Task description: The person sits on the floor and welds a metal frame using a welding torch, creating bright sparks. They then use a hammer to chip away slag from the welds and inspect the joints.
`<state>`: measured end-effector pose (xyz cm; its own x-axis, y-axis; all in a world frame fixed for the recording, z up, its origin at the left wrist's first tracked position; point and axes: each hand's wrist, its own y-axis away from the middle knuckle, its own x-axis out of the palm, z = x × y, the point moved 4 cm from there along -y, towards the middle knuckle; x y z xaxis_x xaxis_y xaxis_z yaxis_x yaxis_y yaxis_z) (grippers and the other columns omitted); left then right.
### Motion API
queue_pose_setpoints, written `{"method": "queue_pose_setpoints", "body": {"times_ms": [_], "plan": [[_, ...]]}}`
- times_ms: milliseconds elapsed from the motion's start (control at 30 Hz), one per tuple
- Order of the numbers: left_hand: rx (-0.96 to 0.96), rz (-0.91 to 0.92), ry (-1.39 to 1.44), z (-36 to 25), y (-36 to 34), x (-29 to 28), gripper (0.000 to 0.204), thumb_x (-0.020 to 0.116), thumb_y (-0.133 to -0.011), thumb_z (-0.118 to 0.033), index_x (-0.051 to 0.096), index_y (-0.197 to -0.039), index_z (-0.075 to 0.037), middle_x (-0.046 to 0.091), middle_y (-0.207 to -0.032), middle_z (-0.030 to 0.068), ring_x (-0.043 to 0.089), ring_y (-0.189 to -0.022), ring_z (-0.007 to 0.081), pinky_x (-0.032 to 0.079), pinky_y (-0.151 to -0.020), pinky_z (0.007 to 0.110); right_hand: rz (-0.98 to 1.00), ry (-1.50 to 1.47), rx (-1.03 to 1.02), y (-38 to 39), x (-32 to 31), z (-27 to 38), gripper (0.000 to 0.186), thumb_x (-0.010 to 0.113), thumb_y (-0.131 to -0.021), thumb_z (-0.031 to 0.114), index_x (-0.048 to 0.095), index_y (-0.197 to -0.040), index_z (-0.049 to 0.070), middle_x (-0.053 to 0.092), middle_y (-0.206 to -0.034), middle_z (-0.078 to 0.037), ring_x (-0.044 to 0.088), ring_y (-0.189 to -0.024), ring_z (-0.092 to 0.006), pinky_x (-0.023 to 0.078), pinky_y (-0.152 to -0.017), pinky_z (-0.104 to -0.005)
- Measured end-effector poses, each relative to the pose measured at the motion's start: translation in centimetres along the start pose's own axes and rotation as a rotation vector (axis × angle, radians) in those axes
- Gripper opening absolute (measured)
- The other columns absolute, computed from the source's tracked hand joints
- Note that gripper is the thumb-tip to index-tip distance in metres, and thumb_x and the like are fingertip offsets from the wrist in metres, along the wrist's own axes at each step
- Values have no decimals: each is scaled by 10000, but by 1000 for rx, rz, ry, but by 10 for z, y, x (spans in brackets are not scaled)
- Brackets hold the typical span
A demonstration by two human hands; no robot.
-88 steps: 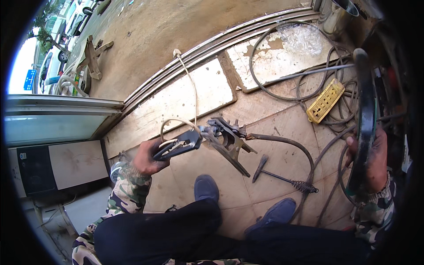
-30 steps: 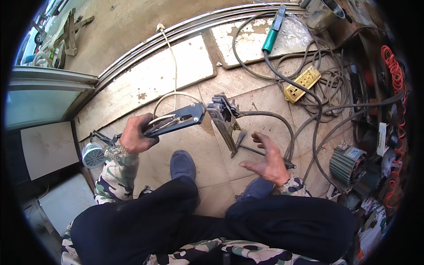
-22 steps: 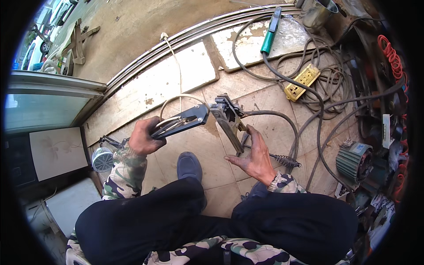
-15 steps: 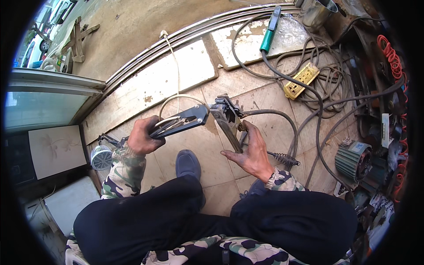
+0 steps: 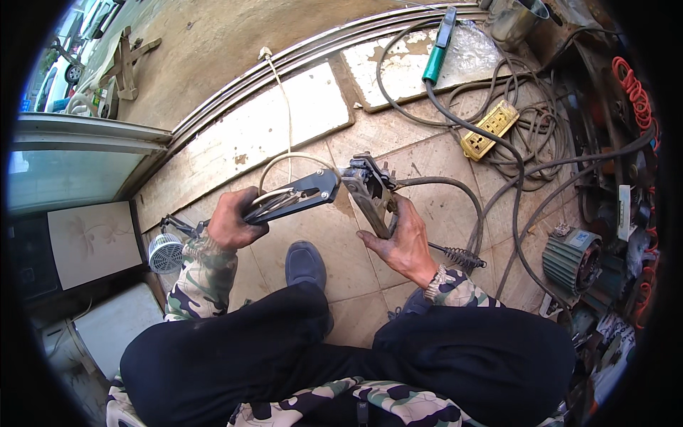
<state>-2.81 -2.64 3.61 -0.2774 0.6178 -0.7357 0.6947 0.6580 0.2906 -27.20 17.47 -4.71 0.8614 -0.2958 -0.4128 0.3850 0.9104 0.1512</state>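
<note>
My left hand (image 5: 237, 217) is closed round a black metal arm (image 5: 302, 199) with a pale cable coiled along and above it. The arm runs back past my left sleeve toward a small white slatted lamp-like head (image 5: 166, 253). My right hand (image 5: 405, 242) grips a worn metal clamp (image 5: 366, 196), thumb on its near handle and fingers behind. A thick dark cable (image 5: 448, 185) leaves the clamp to the right. The clamp's upper end meets the tip of the black arm; whether its jaws bite it I cannot tell.
A green electrode holder (image 5: 435, 60) lies on a board, beside a yellow power strip (image 5: 491, 130) and looped cables. A coil-spring handle (image 5: 462, 256) rests by my right hand. A finned electric motor (image 5: 571, 260) stands at right. Door track (image 5: 242, 85) crosses the far side.
Both hands keep their hold on the arm and the clamp. The whole view has shifted very slightly; the clamp seems tilted a little differently.
</note>
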Motion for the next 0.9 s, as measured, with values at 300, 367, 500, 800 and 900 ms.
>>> {"method": "queue_pose_setpoints", "body": {"times_ms": [300, 367, 500, 800, 900], "plan": [[-40, 7, -6, -8, -5, 1, 250, 687, -667, -12, 662, -914, 23, 588, -681, 114, 546, -598, 167, 461, -573, 308, -116, 32, -79, 0, -3, -1, 564, 921, -697, 271, 590, -1020, -52, 654, -830, -173, 649, -681, -312, 537, -636, -397], [-33, -6, -31, -6, -5, 1, 262, 695, -664, -19, 666, -922, 17, 597, -685, 131, 570, -596, 191, 472, -579, 317, -135, 37, -103, 1, -3, -1, 550, 923, -695, 271, 595, -998, -50, 651, -810, -166, 644, -651, -300, 533, -611, -392], [8, -51, -80, -6, -3, 1, 266, 712, -656, -39, 679, -916, 1, 640, -713, 179, 651, -615, 268, 510, -603, 343, -179, 33, -150, 2, -5, 3, 520, 929, -692, 264, 602, -959, -40, 644, -778, -147, 637, -622, -271, 525, -583, -376], [8, -37, -40, -2, -1, 1, 307, 713, -660, -28, 694, -965, 2, 666, -739, 156, 672, -651, 241, 528, -631, 332, -135, 39, -113, 5, -8, 4, 454, 917, -698, 215, 596, -928, -9, 635, -769, -132, 626, -592, -235, 519, -550, -355], [7, -29, 14, -5, 1, -1, 268, 708, -658, -27, 676, -922, 6, 627, -696, 147, 612, -602, 214, 504, -601, 327, -142, 36, -136, 5, -6, 4, 453, 915, -701, 210, 601, -943, -9, 633, -761, -124, 624, -580, -224, 518, -543, -349]]}}
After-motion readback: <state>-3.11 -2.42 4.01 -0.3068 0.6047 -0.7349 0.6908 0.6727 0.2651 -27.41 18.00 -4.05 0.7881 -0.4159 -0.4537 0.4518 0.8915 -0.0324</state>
